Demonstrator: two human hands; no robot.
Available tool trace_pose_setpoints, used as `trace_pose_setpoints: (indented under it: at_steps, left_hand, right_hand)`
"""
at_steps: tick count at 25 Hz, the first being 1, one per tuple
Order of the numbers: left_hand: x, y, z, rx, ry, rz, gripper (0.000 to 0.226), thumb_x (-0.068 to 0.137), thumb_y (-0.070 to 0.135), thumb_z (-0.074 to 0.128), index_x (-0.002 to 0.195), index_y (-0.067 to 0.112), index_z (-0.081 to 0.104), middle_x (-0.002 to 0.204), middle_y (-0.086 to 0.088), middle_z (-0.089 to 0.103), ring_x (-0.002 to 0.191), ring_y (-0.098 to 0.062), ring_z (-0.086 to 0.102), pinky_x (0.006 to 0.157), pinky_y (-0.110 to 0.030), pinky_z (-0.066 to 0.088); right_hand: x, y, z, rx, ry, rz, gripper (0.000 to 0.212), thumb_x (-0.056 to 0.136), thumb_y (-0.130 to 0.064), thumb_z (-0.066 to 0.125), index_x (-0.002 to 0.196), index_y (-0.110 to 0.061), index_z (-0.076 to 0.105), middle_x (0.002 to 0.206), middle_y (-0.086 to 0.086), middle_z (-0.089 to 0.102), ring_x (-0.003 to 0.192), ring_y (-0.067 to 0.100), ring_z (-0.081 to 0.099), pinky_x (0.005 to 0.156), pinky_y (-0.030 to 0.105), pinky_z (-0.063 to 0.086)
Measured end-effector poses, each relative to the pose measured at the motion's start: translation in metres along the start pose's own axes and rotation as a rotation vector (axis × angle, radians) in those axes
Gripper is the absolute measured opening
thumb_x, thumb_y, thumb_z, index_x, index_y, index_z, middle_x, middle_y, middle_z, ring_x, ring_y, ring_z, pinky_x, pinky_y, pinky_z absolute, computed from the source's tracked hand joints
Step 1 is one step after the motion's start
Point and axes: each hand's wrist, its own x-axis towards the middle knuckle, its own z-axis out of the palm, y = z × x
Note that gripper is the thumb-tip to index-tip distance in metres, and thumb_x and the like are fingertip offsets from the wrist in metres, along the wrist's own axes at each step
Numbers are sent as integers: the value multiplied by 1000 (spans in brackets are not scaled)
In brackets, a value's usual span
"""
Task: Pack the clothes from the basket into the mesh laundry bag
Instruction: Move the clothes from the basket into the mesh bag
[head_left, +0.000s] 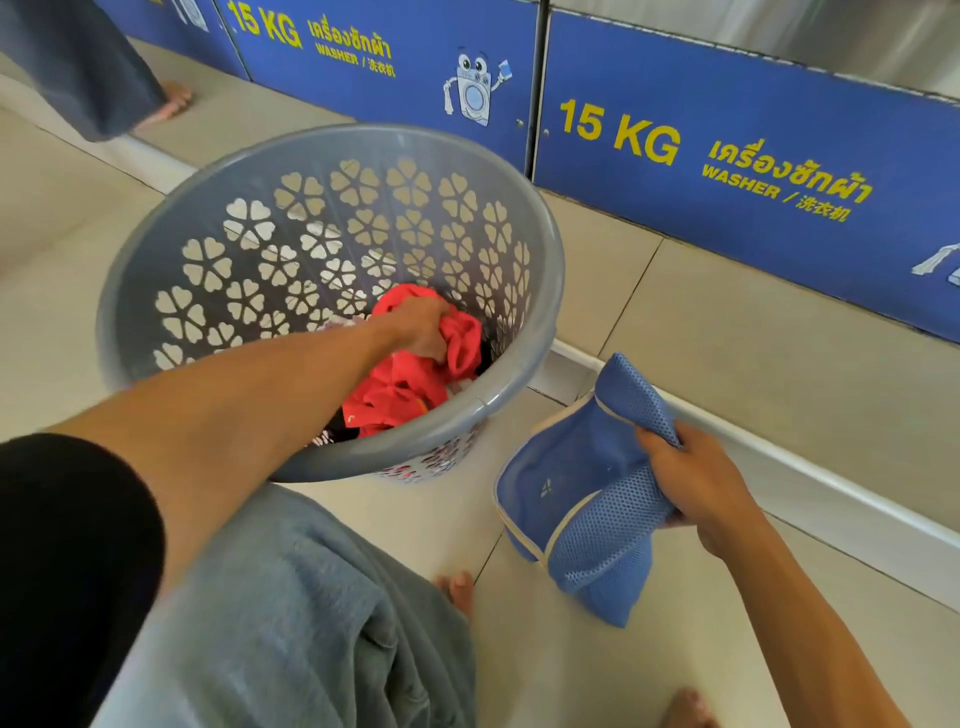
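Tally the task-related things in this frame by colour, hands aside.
Grey: 1, the basket.
Blue: 1, the mesh laundry bag, gripped by the right hand.
Red: 1, the red garment, gripped by the left hand inside the basket.
Total: 3. Darker clothing beneath the red is too hidden to count.

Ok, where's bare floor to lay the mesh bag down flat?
Bare tiles lie between the basket, the white kerb and the blue washer panels. More floor is free left of the basket. It is crowded near the knee, the toes and the bag held by the right hand.
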Motion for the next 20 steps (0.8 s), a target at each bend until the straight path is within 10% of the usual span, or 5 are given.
trace_pose_setpoints:
  at_steps: [6,12,15,20]
  left_hand:
    - [-75,-8,-86,-740,322,-69,62,61,-3,78,117,7,52,91,-5,65,77,-15,64,69,-34,56]
    - [-174,21,-125,-1333,349,85,26,74,-8,59,89,8,73,83,-5,77,76,-19,72,70,-29,61]
    - [-215,55,-124,-1529,295,197,41,87,-5,43,63,14,69,60,2,72,52,-9,68,57,-21,59]
    - [-236,96,-88,-1383,60,186,23,86,0,49,77,13,65,62,-1,72,55,-14,68,61,-24,58]
  right_hand:
    - [-10,7,-5,31,6,-2,22,93,-37,50,99,-18,60,99,19,66,84,32,67,54,40,59]
    - [-33,18,-15,77,19,-14,19,93,-32,51,101,-16,59,102,21,64,89,35,63,54,37,57]
    - [-44,24,-19,82,30,-12,20,92,-31,51,102,-15,60,104,20,64,93,37,63,52,36,56]
    - [-51,37,-26,87,30,-6,24,90,-34,52,103,-15,61,107,21,66,89,35,66,54,39,58]
